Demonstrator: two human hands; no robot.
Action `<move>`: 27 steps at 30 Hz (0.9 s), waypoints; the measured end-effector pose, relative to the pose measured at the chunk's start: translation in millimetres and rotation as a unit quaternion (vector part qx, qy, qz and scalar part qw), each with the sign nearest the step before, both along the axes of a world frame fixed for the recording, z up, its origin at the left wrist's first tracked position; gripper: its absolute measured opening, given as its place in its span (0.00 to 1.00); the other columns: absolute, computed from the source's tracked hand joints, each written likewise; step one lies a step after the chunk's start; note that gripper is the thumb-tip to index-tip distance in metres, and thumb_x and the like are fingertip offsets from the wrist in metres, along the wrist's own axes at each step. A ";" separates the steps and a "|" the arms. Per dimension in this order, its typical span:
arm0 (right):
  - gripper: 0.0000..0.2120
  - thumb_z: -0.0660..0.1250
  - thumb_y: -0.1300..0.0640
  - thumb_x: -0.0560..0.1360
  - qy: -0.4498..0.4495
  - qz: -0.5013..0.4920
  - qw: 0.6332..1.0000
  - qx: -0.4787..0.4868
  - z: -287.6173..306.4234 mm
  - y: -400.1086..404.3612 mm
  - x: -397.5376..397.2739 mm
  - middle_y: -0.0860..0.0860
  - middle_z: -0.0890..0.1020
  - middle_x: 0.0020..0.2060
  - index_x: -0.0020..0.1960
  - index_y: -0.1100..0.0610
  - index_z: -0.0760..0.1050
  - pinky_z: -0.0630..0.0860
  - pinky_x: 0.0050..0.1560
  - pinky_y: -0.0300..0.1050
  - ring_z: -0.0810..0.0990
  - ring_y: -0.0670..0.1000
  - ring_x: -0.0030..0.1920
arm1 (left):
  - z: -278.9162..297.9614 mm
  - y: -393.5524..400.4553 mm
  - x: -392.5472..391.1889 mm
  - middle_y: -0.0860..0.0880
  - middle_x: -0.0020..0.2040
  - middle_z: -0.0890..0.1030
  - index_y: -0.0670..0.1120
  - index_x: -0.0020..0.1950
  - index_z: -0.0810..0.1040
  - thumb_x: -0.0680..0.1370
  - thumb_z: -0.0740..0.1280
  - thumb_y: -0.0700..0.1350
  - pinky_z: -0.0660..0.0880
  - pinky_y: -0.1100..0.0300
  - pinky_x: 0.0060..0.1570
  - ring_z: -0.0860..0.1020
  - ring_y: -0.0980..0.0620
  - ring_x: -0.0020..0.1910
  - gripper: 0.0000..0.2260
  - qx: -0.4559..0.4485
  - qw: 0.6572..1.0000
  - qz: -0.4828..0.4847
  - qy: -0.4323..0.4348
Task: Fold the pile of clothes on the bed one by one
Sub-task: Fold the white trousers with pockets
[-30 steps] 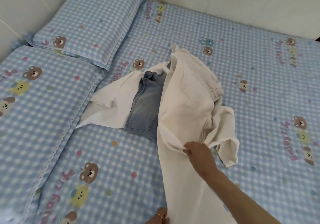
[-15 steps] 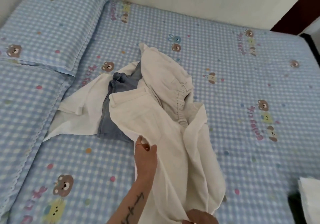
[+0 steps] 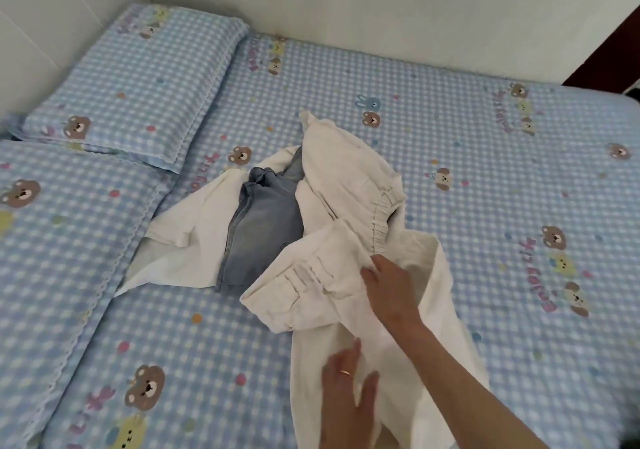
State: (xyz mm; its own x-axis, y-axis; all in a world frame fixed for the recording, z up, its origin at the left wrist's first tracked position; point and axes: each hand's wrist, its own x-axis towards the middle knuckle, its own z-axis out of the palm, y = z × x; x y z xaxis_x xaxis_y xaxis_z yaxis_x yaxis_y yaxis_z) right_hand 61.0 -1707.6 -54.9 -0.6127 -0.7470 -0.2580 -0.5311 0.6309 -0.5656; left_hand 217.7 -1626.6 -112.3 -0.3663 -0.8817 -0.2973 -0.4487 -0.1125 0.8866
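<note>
Pile, mid-bed (image 3: 450,109): nothing folded yet. Your right hand (image 3: 391,284) pinches the white trousers (image 3: 311,289) at the waistband; left hand (image 3: 346,400) lies flat on a leg. Jeans (image 3: 259,226) and white shirt (image 3: 194,220) wait underneath.

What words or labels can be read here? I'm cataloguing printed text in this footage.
"Enjoy Life", partly legible pink lettering repeated on the bed sheet.
Same lettering on the pillow: too blurred to read.
White trousers and denim garment: no label visible.
</note>
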 end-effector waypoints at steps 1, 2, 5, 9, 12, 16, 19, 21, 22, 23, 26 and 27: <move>0.07 0.61 0.58 0.78 -0.020 -0.018 1.000 -0.013 0.2 8.9 -12.5 0.56 0.80 0.40 0.45 0.61 0.73 0.68 0.42 0.47 0.77 0.58 0.43 | -3.3 -25.3 6.4 0.47 0.64 0.70 0.46 0.73 0.65 0.74 0.70 0.41 0.66 0.52 0.66 0.68 0.54 0.65 0.28 0.031 0.994 0.100 -0.020; 0.08 0.61 0.57 0.79 -0.039 -0.035 0.998 -0.023 2.9 18.5 -22.3 0.54 0.79 0.37 0.43 0.60 0.72 0.66 0.38 0.45 0.76 0.55 0.39 | -10.1 -54.9 14.0 0.41 0.68 0.67 0.42 0.74 0.62 0.74 0.71 0.42 0.63 0.49 0.68 0.64 0.46 0.69 0.31 0.073 0.976 0.198 -0.050; 0.10 0.61 0.56 0.79 -0.083 -0.050 0.994 -0.051 13.7 46.9 -41.2 0.48 0.73 0.30 0.39 0.57 0.69 0.65 0.32 0.40 0.70 0.46 0.30 | -32.0 -137.9 39.9 0.39 0.75 0.57 0.38 0.76 0.52 0.73 0.72 0.46 0.56 0.48 0.72 0.55 0.43 0.75 0.40 0.168 0.946 0.270 -0.072; 0.07 0.64 0.57 0.77 -0.144 -0.064 0.981 -0.109 37.5 79.8 -61.9 0.44 0.78 0.30 0.40 0.51 0.75 0.70 0.31 0.34 0.73 0.40 0.29 | -46.5 -175.4 22.2 0.43 0.61 0.78 0.40 0.66 0.71 0.76 0.68 0.37 0.77 0.55 0.55 0.76 0.43 0.62 0.19 0.216 0.953 0.164 0.135; 0.03 0.68 0.56 0.75 -0.175 -0.073 0.975 -0.114 60.7 98.0 -69.1 0.47 0.83 0.36 0.44 0.50 0.79 0.71 0.33 0.31 0.79 0.41 0.33 | -25.6 -167.3 3.2 0.43 0.48 0.83 0.42 0.55 0.79 0.76 0.68 0.37 0.78 0.61 0.34 0.82 0.50 0.44 0.08 0.174 0.963 0.146 0.145; 0.06 0.68 0.55 0.75 -0.155 -0.104 0.973 -0.133 92.3 118.1 -70.0 0.55 0.80 0.33 0.39 0.51 0.79 0.69 0.33 0.37 0.76 0.47 0.32 | 40.8 -133.1 -20.7 0.49 0.37 0.78 0.47 0.47 0.79 0.76 0.68 0.39 0.71 0.62 0.38 0.73 0.52 0.37 0.03 0.033 0.984 0.121 0.125; 0.07 0.66 0.52 0.76 -0.097 -0.163 0.966 -0.175 127.2 133.4 -70.9 0.57 0.80 0.34 0.39 0.51 0.78 0.69 0.35 0.45 0.78 0.54 0.35 | 115.3 -105.8 -32.5 0.51 0.32 0.78 0.51 0.44 0.78 0.76 0.69 0.42 0.68 0.70 0.30 0.72 0.59 0.30 0.04 -0.046 0.986 0.087 0.132; 0.08 0.66 0.52 0.76 -0.059 -0.188 0.959 -0.202 157.6 145.1 -74.4 0.54 0.81 0.32 0.39 0.51 0.77 0.70 0.35 0.46 0.79 0.53 0.35 | 164.9 -93.4 -35.9 0.53 0.36 0.80 0.55 0.42 0.77 0.75 0.69 0.44 0.68 0.71 0.30 0.75 0.59 0.32 0.06 -0.107 0.983 0.075 0.126; 0.08 0.67 0.52 0.76 -0.044 -0.188 0.958 -0.213 176.4 152.8 -76.1 0.54 0.81 0.32 0.38 0.52 0.77 0.71 0.35 0.47 0.79 0.53 0.35 | 191.1 -88.2 -36.9 0.55 0.37 0.80 0.56 0.42 0.76 0.75 0.69 0.44 0.69 0.71 0.31 0.76 0.59 0.34 0.07 -0.135 0.980 0.070 0.127; 0.08 0.67 0.52 0.75 -0.032 -0.183 0.956 -0.227 196.5 161.6 -78.4 0.55 0.81 0.32 0.39 0.53 0.77 0.72 0.35 0.49 0.79 0.54 0.34 | 218.8 -81.8 -37.8 0.56 0.38 0.80 0.56 0.41 0.75 0.75 0.69 0.43 0.69 0.72 0.32 0.77 0.60 0.36 0.08 -0.159 0.976 0.068 0.132; 0.08 0.69 0.52 0.74 -0.002 -0.170 0.950 -0.262 253.7 189.1 -84.3 0.53 0.79 0.30 0.38 0.53 0.75 0.70 0.32 0.47 0.77 0.48 0.30 | 295.7 -54.8 -39.9 0.61 0.40 0.80 0.58 0.42 0.74 0.75 0.69 0.42 0.69 0.76 0.34 0.77 0.64 0.38 0.10 -0.226 0.960 0.069 0.148; 0.09 0.70 0.52 0.74 0.017 -0.168 0.947 -0.274 274.2 198.8 -85.7 0.52 0.78 0.28 0.37 0.53 0.74 0.69 0.30 0.44 0.75 0.45 0.27 | 320.4 -43.3 -40.3 0.63 0.40 0.80 0.57 0.41 0.74 0.75 0.69 0.42 0.68 0.77 0.34 0.77 0.65 0.38 0.10 -0.249 0.954 0.065 0.150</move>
